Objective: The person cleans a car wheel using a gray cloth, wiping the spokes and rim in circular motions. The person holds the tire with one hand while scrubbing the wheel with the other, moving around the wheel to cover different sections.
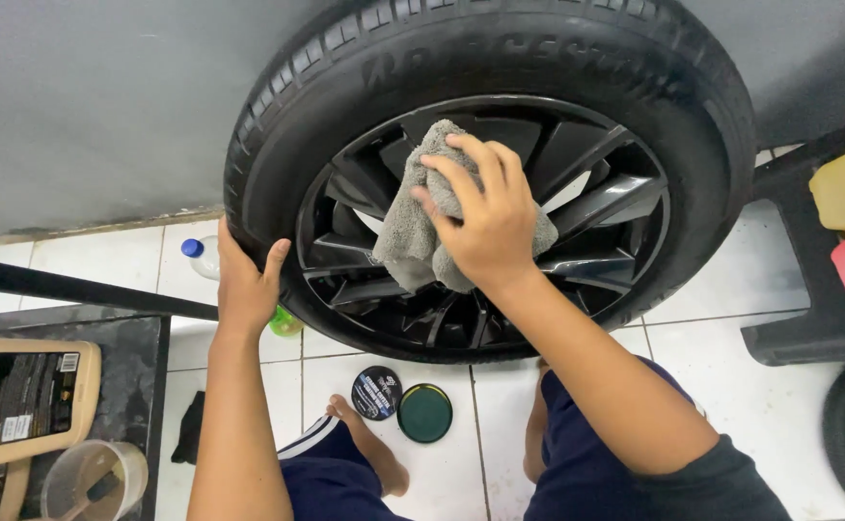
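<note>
Two hands work on one wheel. Fingers of the right hand [485, 217] are spread and curled over a grey cloth [422, 217], pressing it flat against the spokes of the black rim [586, 207] near its hub, so the cloth is pinned more than pinched. The left hand [244, 285] lies open along the lower left edge of the tyre [500, 48], thumb up against the sidewall, bracing rather than gripping. The cloth looks soft and limp, bunching in folds and hanging below the palm; it would be light to lift and is best taken in a loose fistful. The wheel, standing upright against a grey wall, is likely heavy and stiff, best steadied by the tyre's outer edge. On the white tiled floor [731, 386] below the wheel sit an open round tin [424, 413] and its black lid [376, 393], touching, between the person's knees. A blue-capped bottle [199, 256] stands behind the left wrist.
</note>
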